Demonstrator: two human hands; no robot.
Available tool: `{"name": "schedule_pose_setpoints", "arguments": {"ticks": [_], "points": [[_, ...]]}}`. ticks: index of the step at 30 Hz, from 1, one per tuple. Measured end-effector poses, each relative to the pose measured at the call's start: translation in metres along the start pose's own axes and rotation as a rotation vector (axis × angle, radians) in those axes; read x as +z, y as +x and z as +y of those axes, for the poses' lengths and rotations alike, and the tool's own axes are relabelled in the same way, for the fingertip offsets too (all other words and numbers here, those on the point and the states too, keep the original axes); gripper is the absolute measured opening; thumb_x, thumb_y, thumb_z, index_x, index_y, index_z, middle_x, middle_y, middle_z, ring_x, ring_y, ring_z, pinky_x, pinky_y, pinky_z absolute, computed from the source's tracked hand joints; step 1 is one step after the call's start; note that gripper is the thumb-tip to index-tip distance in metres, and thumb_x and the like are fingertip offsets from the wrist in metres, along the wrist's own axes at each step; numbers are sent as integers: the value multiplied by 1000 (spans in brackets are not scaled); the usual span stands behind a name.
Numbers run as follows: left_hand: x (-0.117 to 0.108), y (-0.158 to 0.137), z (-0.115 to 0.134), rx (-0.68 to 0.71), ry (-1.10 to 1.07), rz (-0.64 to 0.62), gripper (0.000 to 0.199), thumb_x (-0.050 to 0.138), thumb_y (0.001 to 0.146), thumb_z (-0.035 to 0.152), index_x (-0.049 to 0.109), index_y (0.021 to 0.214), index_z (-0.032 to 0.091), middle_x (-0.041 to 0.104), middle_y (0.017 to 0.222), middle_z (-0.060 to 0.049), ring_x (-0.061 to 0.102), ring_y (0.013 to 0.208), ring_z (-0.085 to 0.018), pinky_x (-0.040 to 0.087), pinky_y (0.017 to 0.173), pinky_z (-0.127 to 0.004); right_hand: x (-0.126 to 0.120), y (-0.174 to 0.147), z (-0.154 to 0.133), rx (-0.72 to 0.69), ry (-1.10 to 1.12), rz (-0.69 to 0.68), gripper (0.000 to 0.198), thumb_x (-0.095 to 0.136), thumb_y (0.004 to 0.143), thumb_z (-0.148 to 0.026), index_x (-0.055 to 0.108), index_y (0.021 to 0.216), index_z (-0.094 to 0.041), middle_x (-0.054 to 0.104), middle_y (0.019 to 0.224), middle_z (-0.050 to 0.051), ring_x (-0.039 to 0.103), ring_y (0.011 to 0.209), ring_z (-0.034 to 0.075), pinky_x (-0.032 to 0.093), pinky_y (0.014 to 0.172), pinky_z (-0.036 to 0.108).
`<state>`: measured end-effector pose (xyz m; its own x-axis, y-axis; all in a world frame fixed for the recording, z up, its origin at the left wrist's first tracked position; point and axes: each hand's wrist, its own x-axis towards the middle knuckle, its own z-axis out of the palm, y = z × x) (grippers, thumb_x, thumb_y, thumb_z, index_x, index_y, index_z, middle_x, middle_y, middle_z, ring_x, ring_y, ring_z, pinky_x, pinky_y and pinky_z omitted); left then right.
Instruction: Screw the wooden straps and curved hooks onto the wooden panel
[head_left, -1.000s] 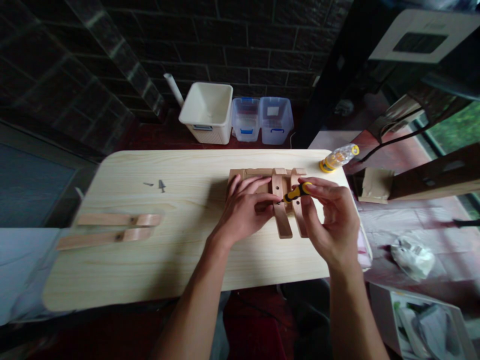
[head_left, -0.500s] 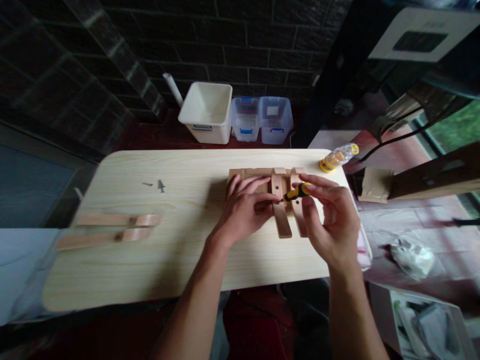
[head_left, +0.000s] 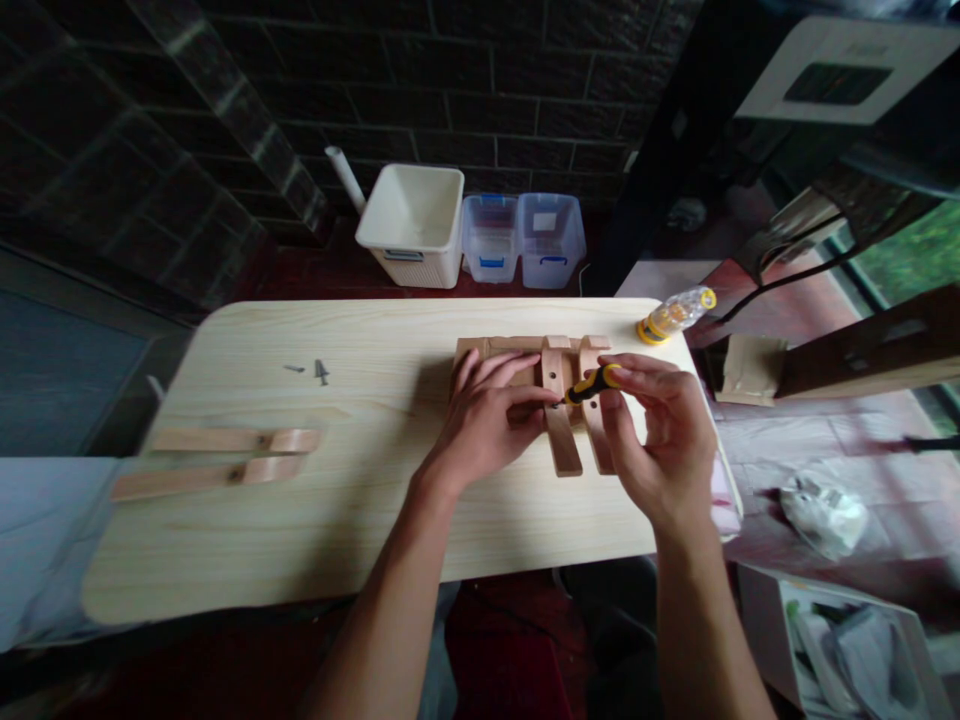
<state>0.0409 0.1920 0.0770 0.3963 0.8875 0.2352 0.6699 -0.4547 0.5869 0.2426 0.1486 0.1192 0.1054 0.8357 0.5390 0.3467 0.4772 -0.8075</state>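
Observation:
My right hand [head_left: 664, 440] pinches a small black-and-yellow screwdriver [head_left: 596, 384] between thumb and fingers. Its tip points left, down at a curved wooden slat [head_left: 564, 440] lying across a wooden rack [head_left: 472, 350]. My left hand [head_left: 484, 420] is laid over the rack's left part and grips it, its index finger reaching to the screwdriver tip. Any screw under the tip is too small to make out clearly. A second curved slat [head_left: 598, 440] lies beside the first, to its right. Dark holes show in both slats.
Two loose curved slats [head_left: 202, 440] lie on the table [head_left: 360, 540] at left, with a few screws [head_left: 321, 372] behind them. A clear yellow-ended container [head_left: 675, 315] lies at the back right corner. A white bin [head_left: 412, 215] and clear plastic boxes [head_left: 553, 240] stand beyond the table.
Almost nothing differs. My right hand and the screwdriver have shifted very slightly; my left hand stays on the rack.

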Motion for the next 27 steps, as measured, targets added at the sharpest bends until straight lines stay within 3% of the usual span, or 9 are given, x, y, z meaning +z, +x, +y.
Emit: {"name": "schedule_pose_setpoints", "arguments": {"ticks": [5,21,27], "points": [[0,0,0,-8,3,-5,18,76,94,24,83,104,38,65,156,4,55,148,-24,16,137,-60,1,1,-3,1,20,-31,25,66,101,-14,70,121,-28,73,133,9,72,130,29,62,109,55],[0,1,0,-10,8,-19,19,75,95,26,83,106,39,65,156,4,55,148,-26,16,137,-61,1,1,4,-7,-27,-9,30,71,96,-13,69,121,-30,71,124,7,74,122,27,65,104,52],[2,1,0,5,7,13,22,75,95,26,83,109,40,66,154,4,56,147,-25,16,136,-61,-1,2,-1,-1,-26,-27,30,68,98,-13,68,123,-28,71,131,8,72,129,28,64,108,53]]}}
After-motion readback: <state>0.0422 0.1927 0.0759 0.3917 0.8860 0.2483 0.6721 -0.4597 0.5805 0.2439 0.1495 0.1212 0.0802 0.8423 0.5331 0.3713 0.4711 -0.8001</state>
